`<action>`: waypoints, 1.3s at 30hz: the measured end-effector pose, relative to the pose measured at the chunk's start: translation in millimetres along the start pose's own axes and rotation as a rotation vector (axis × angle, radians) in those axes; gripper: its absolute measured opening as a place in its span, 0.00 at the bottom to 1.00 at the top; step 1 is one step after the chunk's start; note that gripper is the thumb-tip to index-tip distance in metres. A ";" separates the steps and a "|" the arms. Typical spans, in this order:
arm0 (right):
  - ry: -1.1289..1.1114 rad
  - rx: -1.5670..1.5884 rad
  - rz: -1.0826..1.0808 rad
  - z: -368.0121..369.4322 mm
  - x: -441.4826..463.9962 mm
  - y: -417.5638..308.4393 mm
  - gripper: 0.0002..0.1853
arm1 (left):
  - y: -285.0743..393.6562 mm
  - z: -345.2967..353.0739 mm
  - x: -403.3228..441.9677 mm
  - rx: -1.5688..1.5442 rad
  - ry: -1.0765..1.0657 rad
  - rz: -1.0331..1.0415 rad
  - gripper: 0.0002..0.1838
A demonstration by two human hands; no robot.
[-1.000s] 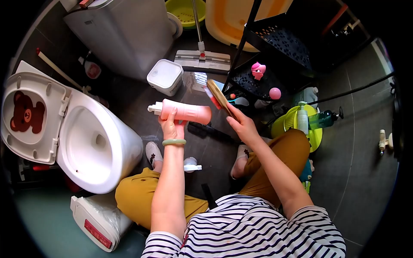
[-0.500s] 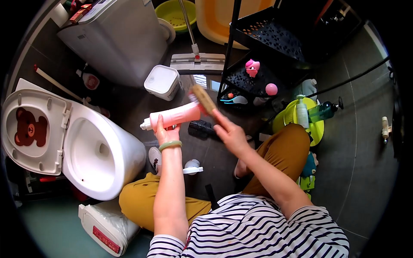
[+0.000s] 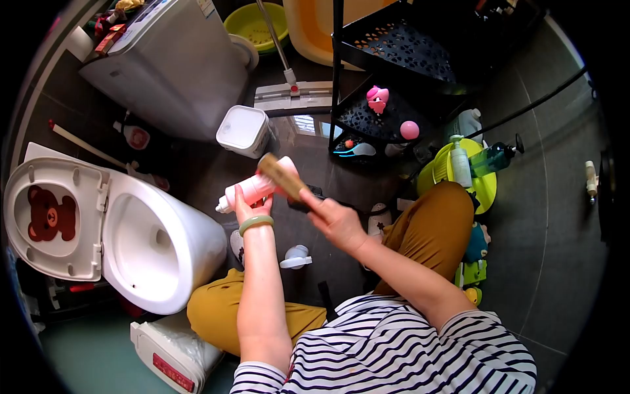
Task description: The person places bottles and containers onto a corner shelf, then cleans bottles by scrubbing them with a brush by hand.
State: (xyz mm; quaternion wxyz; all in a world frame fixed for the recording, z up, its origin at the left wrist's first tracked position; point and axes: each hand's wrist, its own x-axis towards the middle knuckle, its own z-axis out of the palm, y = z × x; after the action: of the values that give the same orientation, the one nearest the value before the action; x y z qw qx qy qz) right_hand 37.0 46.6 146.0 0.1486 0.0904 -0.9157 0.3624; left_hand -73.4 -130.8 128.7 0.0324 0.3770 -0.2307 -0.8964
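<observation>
My left hand (image 3: 252, 209) is wrapped round a pink bottle (image 3: 248, 192), which lies tilted with its white threaded neck pointing left and its base up to the right. My right hand (image 3: 336, 222) grips the handle of a wooden brush (image 3: 283, 176). The brush head lies across the bottle's side, and its bristles are turned away from me, mostly hidden. On the floor below my left hand sits a white pump top (image 3: 296, 257), apart from the bottle.
At left stands a toilet (image 3: 147, 243) with its lid raised. A white lidded bucket (image 3: 243, 130) and a flat mop (image 3: 295, 95) are ahead. A black corner shelf (image 3: 400, 49) holds small toys. A yellow-green basin (image 3: 485, 187) with bottles is at right, a trash bin (image 3: 164, 361) at lower left.
The brush has moved left along the bottle, from near its base to over its middle. The bottle has tilted a little more, base upward. The whole view has shifted slightly.
</observation>
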 end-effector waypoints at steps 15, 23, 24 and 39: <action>-0.464 -0.064 0.572 57.3 -64.3 64.0 0.35 | -3.2 1.2 -4.4 0.213 -0.220 0.283 0.26; 0.031 0.240 0.220 -80.1 7.6 27.2 0.20 | -38.1 14.4 1.1 0.543 -0.308 0.378 0.34; 0.077 0.179 0.275 -142.0 20.2 10.4 0.18 | -43.2 16.1 5.4 0.549 -0.304 0.394 0.36; 0.780 0.074 0.150 -754.9 116.7 -0.7 0.07 | -80.2 -24.7 40.5 0.945 -0.421 0.764 0.38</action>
State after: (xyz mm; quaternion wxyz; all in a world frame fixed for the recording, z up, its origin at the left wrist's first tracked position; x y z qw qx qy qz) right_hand 83.6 560.6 709.2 0.4550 -0.1158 -0.7808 0.4121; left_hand -76.0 -78.4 51.8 0.1338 0.0580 -0.7202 -0.6782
